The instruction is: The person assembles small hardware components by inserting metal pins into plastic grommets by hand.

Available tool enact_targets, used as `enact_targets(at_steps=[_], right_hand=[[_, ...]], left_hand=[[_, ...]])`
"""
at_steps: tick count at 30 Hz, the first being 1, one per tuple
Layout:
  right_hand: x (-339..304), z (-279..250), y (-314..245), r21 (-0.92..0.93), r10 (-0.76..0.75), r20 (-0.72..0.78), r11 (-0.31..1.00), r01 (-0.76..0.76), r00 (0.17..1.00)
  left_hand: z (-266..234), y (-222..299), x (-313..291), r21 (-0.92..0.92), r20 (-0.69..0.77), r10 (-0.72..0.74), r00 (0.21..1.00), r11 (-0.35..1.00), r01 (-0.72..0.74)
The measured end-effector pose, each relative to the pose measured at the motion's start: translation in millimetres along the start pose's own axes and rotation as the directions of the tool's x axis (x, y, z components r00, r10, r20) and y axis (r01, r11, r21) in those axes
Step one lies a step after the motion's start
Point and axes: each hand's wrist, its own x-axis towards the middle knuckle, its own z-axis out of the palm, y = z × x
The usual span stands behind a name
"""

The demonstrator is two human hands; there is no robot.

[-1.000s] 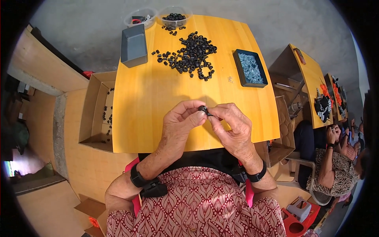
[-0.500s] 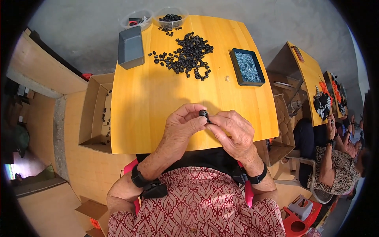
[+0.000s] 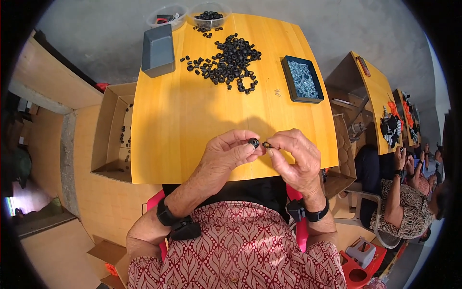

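My left hand (image 3: 226,153) is closed on a small round black plastic part (image 3: 254,142), held between thumb and fingers above the table's near edge. Just to its right, my right hand (image 3: 299,156) pinches a tiny black piece (image 3: 267,144) that looks like a loop; its exact kind is too small to make out. A narrow gap separates the two pieces. Beyond my hands lies a loose pile of similar black plastic parts (image 3: 231,60). A black tray (image 3: 287,72) of small shiny metal pieces stands at the right, with several small pieces (image 3: 277,92) beside it.
An upright grey bin (image 3: 159,50) stands at the far left, near two clear bowls, one holding black parts (image 3: 208,16). Cardboard boxes (image 3: 111,130) flank the table. A co-worker (image 3: 404,212) sits at another table (image 3: 375,91) on the right.
My right hand has moved right, away from the left, and the small black piece now shows apart from the round part. My left hand still holds the round part.
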Motion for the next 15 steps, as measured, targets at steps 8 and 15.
enact_targets(at_steps=[8, 15], right_hand=[[6.4, -5.8, 5.9, 0.015, -0.033, 0.140, 0.999, 0.031, 0.990], [9.1, -8.2, 3.6, -0.022, -0.041, 0.185, 0.999, 0.046, 0.982]], left_hand=[[0.8, 0.8, 0.1, 0.024, 0.003, -0.066, 0.998, 0.998, 0.065], [0.3, -3.0, 0.0, 0.077, 0.008, -0.052, 0.999, 0.996, 0.051]])
